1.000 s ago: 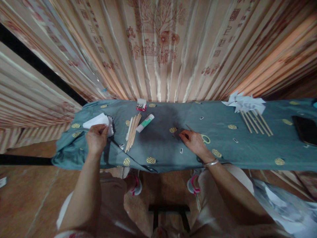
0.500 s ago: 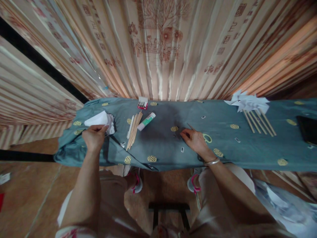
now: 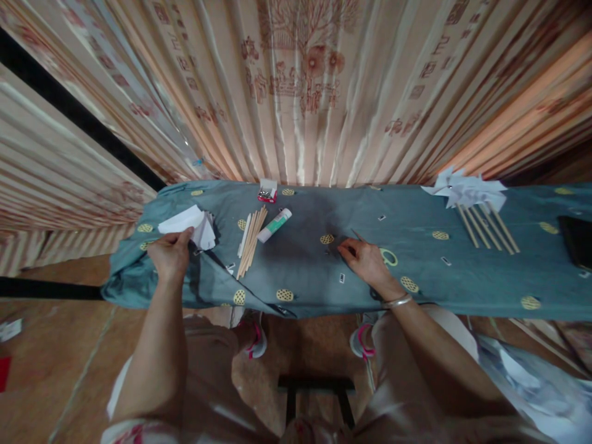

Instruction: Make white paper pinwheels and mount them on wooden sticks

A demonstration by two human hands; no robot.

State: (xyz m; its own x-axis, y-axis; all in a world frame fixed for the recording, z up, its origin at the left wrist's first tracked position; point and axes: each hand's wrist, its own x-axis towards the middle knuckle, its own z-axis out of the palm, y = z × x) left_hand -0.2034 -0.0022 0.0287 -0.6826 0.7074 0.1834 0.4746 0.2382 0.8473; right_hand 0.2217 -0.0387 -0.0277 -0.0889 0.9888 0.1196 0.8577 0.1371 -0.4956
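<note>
Counted on the patterned cloth (image 3: pixel 462 283): one small box (image 3: pixel 267 196), one glue stick (image 3: pixel 274 226), one bundle of wooden sticks (image 3: pixel 252 243) (too overlapped to count), one white rod (image 3: pixel 243 236), one pair of scissors (image 3: pixel 392 253), four sticks (image 3: pixel 489 228) topped with overlapping paper shapes (image 3: pixel 469 190). Found one white paper pile (image 3: pixel 184 221) at the left end: pointed leftward, loosely layered rightward. Noted left hand (image 3: pixel 171 256) touching its near edge; cannot tell whether gripping. Noted right hand (image 3: pixel 365 264) curled by the scissors; cannot tell whether holding anything.
</note>
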